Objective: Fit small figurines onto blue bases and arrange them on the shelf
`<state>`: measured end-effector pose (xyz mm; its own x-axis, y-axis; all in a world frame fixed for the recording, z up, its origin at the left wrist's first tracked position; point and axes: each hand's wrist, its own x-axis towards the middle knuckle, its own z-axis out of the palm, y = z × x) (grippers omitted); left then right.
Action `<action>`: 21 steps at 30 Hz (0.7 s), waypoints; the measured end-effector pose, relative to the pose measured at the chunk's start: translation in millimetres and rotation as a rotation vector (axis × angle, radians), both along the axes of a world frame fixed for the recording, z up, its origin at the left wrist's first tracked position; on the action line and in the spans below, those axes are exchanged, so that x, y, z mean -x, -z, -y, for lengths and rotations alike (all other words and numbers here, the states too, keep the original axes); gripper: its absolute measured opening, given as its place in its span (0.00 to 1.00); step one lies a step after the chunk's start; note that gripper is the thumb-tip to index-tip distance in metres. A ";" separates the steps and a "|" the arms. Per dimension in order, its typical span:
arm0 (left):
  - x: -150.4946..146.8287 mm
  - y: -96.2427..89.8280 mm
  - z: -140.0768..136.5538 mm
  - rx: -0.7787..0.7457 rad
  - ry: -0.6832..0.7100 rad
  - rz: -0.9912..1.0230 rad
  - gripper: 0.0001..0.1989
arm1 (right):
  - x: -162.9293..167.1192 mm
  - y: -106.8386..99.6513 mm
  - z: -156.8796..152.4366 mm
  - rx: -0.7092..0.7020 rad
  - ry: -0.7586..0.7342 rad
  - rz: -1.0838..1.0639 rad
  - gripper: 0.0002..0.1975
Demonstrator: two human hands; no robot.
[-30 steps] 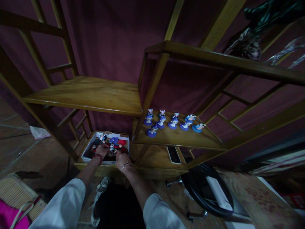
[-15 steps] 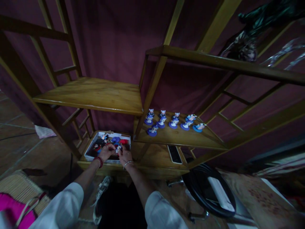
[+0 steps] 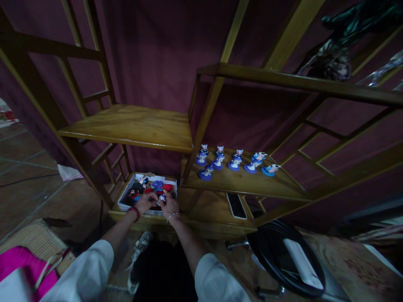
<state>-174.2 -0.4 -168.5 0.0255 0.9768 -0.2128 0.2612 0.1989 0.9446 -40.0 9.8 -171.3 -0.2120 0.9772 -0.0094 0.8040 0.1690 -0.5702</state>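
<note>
Over an open white cardboard box (image 3: 123, 206) on the low shelf, my two hands come together around a small white and purple figurine (image 3: 162, 197). My right hand (image 3: 170, 205) grips it from the right, fingers closed. From the other side my left hand (image 3: 146, 203) pinches with its fingertips at the figurine's left edge; the exact contact is too small to see clearly. Inside the box lie several toy figures and round bases, among them a purple base (image 3: 156, 184) and a red piece (image 3: 167, 187). My fingers hide part of the contents.
Several small figurines (image 3: 234, 163) stand in rows on the right shelf (image 3: 252, 182). A phone (image 3: 236, 206) lies on the lower shelf. The upper left shelf board (image 3: 132, 126) overhangs behind the box. A black round stool (image 3: 283, 260) stands at the right; a woven seat (image 3: 34, 241) is at the left.
The view has shifted slightly, so the shelf and box sit a little further right. My hands stay together at the figurine, which has turned a little between the fingers.
</note>
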 end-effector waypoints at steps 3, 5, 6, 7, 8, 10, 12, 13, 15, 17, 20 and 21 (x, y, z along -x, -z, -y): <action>7.5 -0.4 -1.0 0.026 -0.016 -0.174 0.03 | -0.1 -1.4 4.3 -0.040 -0.023 -0.004 0.15; 15.5 -1.6 -0.4 0.043 -0.036 -0.305 0.04 | -0.4 -2.9 6.7 -0.050 -0.027 0.003 0.15; 20.1 -2.6 0.2 0.053 -0.048 -0.374 0.05 | -0.6 -3.6 7.5 -0.051 -0.030 0.012 0.15; 24.7 -3.9 0.7 0.061 -0.059 -0.442 0.05 | -0.8 -4.3 8.1 -0.051 -0.034 0.024 0.16; 29.4 -5.4 1.3 0.069 -0.072 -0.508 0.06 | -1.0 -4.8 8.4 -0.048 -0.041 0.039 0.16; 38.4 -8.5 2.1 0.080 -0.091 -0.633 0.08 | -1.2 -5.5 8.5 -0.042 -0.059 0.072 0.17; 46.1 -10.7 2.6 0.099 -0.094 -0.734 0.08 | -1.2 -6.0 8.2 -0.036 -0.075 0.098 0.18; 49.4 -11.3 2.7 0.114 -0.091 -0.774 0.08 | -1.3 -6.2 8.1 -0.034 -0.082 0.104 0.17; 54.4 -11.4 2.5 0.137 -0.084 -0.834 0.09 | -1.5 -6.4 7.7 -0.041 -0.095 0.098 0.17; 57.6 -10.3 1.8 0.151 -0.075 -0.875 0.10 | -1.8 -6.2 7.4 -0.048 -0.104 0.084 0.16; 60.1 -7.4 -0.7 0.177 -0.065 -0.914 0.12 | -2.2 -4.8 7.0 -0.050 -0.105 0.074 0.15; 60.7 -6.1 -1.8 0.189 -0.059 -0.925 0.12 | -2.3 -4.0 6.9 -0.052 -0.106 0.073 0.15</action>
